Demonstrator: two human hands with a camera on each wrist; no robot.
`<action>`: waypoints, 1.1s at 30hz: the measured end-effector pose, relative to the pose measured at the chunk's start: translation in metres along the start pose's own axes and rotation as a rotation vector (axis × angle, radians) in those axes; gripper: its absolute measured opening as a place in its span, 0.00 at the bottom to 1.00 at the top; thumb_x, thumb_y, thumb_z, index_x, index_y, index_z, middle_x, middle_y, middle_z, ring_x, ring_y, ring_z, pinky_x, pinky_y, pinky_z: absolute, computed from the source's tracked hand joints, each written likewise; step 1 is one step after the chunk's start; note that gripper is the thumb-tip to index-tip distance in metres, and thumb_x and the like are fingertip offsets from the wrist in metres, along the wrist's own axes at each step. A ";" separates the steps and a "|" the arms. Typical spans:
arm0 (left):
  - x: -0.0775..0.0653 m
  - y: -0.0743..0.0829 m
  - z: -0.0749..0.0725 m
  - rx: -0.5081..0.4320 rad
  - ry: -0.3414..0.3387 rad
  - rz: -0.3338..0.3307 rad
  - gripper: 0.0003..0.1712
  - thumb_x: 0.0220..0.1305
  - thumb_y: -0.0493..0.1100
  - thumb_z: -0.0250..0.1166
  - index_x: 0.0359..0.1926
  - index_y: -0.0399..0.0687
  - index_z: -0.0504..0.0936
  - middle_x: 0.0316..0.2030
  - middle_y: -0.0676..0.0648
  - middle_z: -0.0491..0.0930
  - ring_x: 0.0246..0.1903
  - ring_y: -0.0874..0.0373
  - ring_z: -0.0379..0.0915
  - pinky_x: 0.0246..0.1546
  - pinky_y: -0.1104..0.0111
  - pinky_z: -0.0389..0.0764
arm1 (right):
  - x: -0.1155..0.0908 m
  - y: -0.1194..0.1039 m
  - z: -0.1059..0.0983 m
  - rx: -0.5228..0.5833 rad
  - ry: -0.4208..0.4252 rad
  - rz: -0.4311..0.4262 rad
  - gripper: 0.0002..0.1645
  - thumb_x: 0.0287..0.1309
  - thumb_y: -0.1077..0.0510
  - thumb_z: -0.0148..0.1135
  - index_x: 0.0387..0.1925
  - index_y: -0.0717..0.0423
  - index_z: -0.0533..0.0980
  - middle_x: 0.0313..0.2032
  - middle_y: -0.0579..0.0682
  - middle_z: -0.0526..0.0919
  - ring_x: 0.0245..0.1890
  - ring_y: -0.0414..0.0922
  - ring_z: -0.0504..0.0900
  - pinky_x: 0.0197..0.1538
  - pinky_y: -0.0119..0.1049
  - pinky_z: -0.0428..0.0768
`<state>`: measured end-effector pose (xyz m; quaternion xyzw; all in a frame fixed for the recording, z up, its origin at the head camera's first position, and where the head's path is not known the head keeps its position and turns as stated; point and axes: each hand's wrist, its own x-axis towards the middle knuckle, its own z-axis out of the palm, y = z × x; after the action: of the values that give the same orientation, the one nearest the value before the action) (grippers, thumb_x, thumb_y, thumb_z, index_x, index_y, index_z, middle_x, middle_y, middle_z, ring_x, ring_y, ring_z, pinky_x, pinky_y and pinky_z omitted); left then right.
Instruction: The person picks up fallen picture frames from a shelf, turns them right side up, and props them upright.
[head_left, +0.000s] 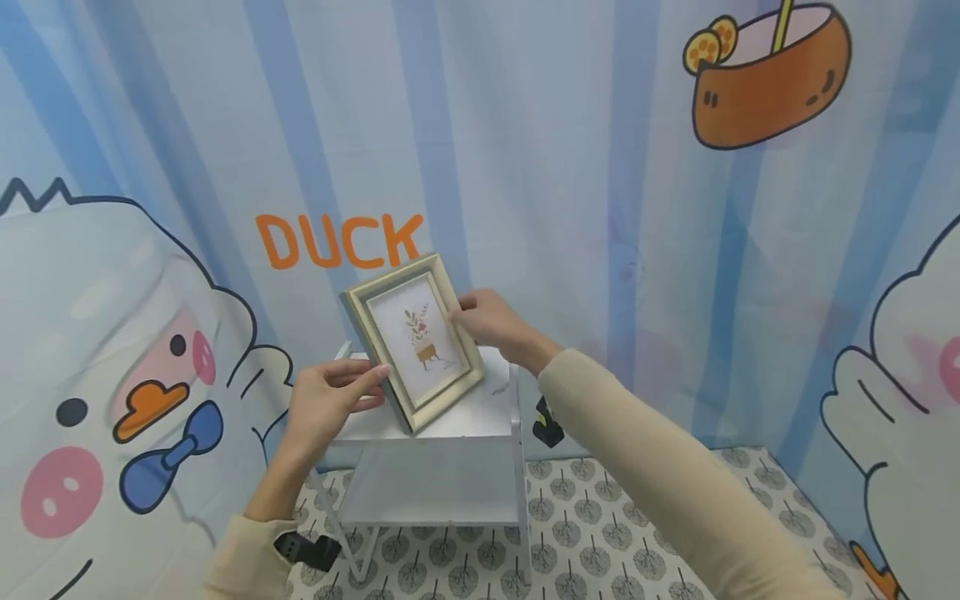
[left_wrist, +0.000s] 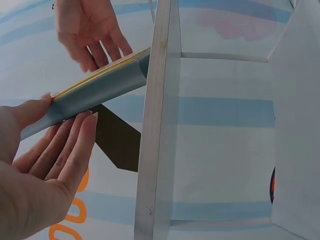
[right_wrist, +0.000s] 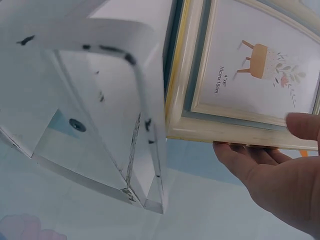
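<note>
A cream and gold picture frame (head_left: 426, 343) tilts over the top of a small white shelf table (head_left: 480, 417), its print of a potted plant facing up toward me. My left hand (head_left: 321, 407) pinches its left side, thumb on the front and fingers underneath, as the left wrist view also shows. On the opposite side my right hand (head_left: 491, 321) grips the edge, with the thumb (right_wrist: 302, 126) over the front border and the fingers against the outer side. A dark brown stand flap (left_wrist: 118, 140) sticks out from the back, close by the table's edge.
A lower shelf (head_left: 435, 483) sits below the tabletop, and the table's white metal frame (right_wrist: 145, 90) has chipped paint. Behind hangs a blue striped curtain (head_left: 540, 167) with cartoon ducks. Patterned flooring (head_left: 585, 517) lies around the table legs.
</note>
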<state>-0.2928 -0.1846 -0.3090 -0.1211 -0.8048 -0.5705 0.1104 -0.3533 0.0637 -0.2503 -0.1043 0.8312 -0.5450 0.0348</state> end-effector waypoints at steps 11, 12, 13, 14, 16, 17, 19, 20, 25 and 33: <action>0.011 -0.009 -0.014 -0.001 0.001 -0.026 0.31 0.71 0.50 0.71 0.64 0.30 0.80 0.56 0.29 0.86 0.40 0.64 0.91 0.47 0.66 0.91 | -0.014 0.012 -0.013 0.073 -0.014 0.006 0.28 0.76 0.60 0.58 0.72 0.64 0.70 0.69 0.62 0.77 0.68 0.57 0.79 0.69 0.51 0.82; 0.012 -0.010 -0.015 0.001 0.004 -0.031 0.31 0.71 0.50 0.71 0.64 0.30 0.80 0.56 0.29 0.85 0.40 0.64 0.91 0.47 0.67 0.91 | -0.016 0.013 -0.014 0.087 -0.016 0.007 0.27 0.76 0.60 0.59 0.71 0.64 0.70 0.68 0.62 0.77 0.68 0.57 0.80 0.69 0.50 0.83; 0.012 -0.011 -0.016 0.003 0.004 -0.034 0.31 0.71 0.50 0.71 0.64 0.31 0.80 0.56 0.30 0.85 0.41 0.64 0.91 0.48 0.67 0.90 | -0.017 0.015 -0.014 0.098 -0.014 0.005 0.28 0.75 0.60 0.60 0.71 0.65 0.70 0.68 0.62 0.78 0.67 0.57 0.81 0.69 0.50 0.83; 0.013 -0.011 -0.017 0.004 0.004 -0.036 0.31 0.71 0.51 0.71 0.64 0.31 0.80 0.57 0.29 0.85 0.41 0.64 0.91 0.48 0.67 0.90 | -0.019 0.016 -0.015 0.099 -0.009 0.006 0.27 0.75 0.60 0.61 0.70 0.64 0.71 0.67 0.62 0.78 0.67 0.57 0.81 0.69 0.50 0.83; 0.015 -0.012 -0.018 -0.002 0.004 -0.034 0.32 0.71 0.51 0.71 0.64 0.31 0.80 0.57 0.29 0.85 0.41 0.64 0.91 0.48 0.67 0.90 | -0.021 0.017 -0.015 0.094 0.010 0.008 0.27 0.74 0.59 0.63 0.70 0.63 0.72 0.66 0.61 0.80 0.66 0.56 0.82 0.69 0.49 0.82; 0.016 -0.012 -0.018 -0.004 0.003 -0.031 0.32 0.72 0.51 0.70 0.64 0.30 0.79 0.58 0.28 0.84 0.41 0.65 0.91 0.48 0.68 0.90 | -0.023 0.018 -0.015 0.093 0.021 0.009 0.27 0.74 0.59 0.63 0.69 0.63 0.72 0.66 0.61 0.80 0.66 0.56 0.82 0.70 0.49 0.82; 0.019 -0.012 -0.020 -0.014 0.001 -0.026 0.32 0.72 0.51 0.70 0.65 0.30 0.79 0.59 0.28 0.83 0.41 0.64 0.91 0.49 0.68 0.90 | -0.024 0.020 -0.014 0.099 0.038 0.000 0.27 0.73 0.60 0.64 0.68 0.64 0.73 0.65 0.61 0.81 0.65 0.56 0.82 0.70 0.49 0.82; 0.021 -0.013 -0.020 -0.015 0.001 -0.024 0.32 0.72 0.51 0.70 0.65 0.30 0.79 0.59 0.27 0.83 0.42 0.64 0.91 0.49 0.68 0.90 | -0.025 0.020 -0.014 0.104 0.045 -0.003 0.26 0.72 0.60 0.65 0.67 0.64 0.73 0.64 0.61 0.81 0.65 0.56 0.83 0.69 0.48 0.83; 0.026 -0.015 -0.023 0.006 0.011 -0.031 0.33 0.71 0.53 0.70 0.66 0.32 0.79 0.61 0.28 0.82 0.45 0.58 0.91 0.50 0.69 0.89 | -0.033 0.025 -0.011 0.188 0.041 -0.048 0.25 0.70 0.63 0.67 0.65 0.66 0.74 0.62 0.63 0.81 0.62 0.57 0.85 0.60 0.46 0.89; 0.031 -0.020 -0.023 0.073 0.017 -0.035 0.35 0.72 0.57 0.69 0.66 0.35 0.79 0.62 0.31 0.83 0.52 0.48 0.90 0.51 0.70 0.89 | -0.042 0.031 -0.004 0.227 0.074 -0.099 0.24 0.67 0.65 0.69 0.62 0.67 0.75 0.59 0.64 0.81 0.57 0.58 0.87 0.53 0.43 0.91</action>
<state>-0.3276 -0.2111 -0.3099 -0.0980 -0.8261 -0.5436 0.1115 -0.3175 0.0882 -0.2793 -0.1204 0.7589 -0.6399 -0.0110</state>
